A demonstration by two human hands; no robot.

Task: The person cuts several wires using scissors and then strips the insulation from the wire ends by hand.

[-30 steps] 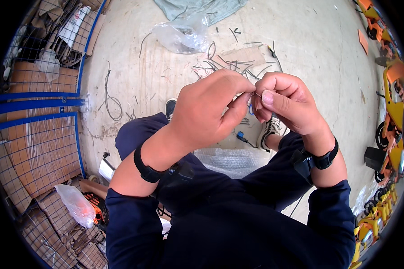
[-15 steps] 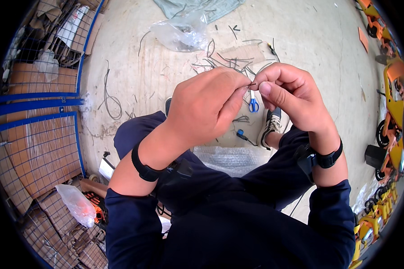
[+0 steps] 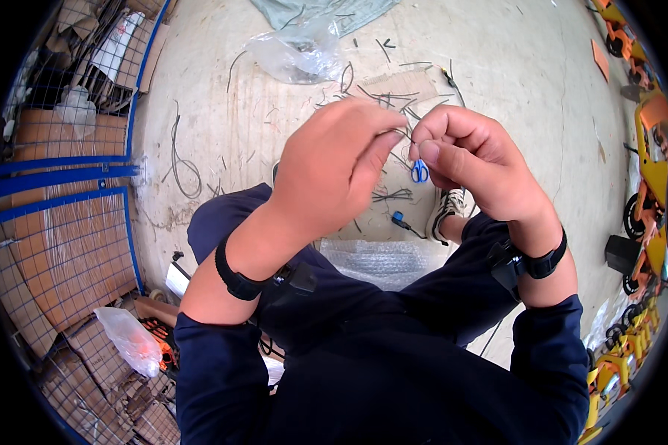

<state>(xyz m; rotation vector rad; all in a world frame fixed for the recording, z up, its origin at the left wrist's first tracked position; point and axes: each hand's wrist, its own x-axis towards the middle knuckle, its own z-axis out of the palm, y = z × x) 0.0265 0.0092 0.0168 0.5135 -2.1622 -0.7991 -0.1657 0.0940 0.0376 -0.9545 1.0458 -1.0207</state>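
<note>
A short, thin dark wire [image 3: 406, 134] spans the small gap between my two hands. My left hand [image 3: 338, 159] pinches one end of it between thumb and bent forefinger; its fingertips are slightly blurred. The other end goes into the closed thumb and fingers of my right hand [image 3: 473, 159], which hide it. On the floor just below the fingertips lie scissors with blue handles [image 3: 420, 172], partly covered by the right hand. A blue plug on a black cable [image 3: 399, 219] rests further toward me, beside my shoe [image 3: 445, 216].
Cut pieces of dark wire [image 3: 393, 95] litter the floor around a flat cardboard piece [image 3: 416, 84]. Beyond lie a clear plastic bag [image 3: 297, 55] and a green cloth [image 3: 326, 11]. Bubble wrap [image 3: 378, 261] is between my legs. A blue mesh cage [image 3: 59, 174] stands left, yellow-orange wheeled machines [image 3: 649, 185] right.
My left hand has drawn a little to the left, away from the right hand, and more wire shows between them. The right hand has barely moved.
</note>
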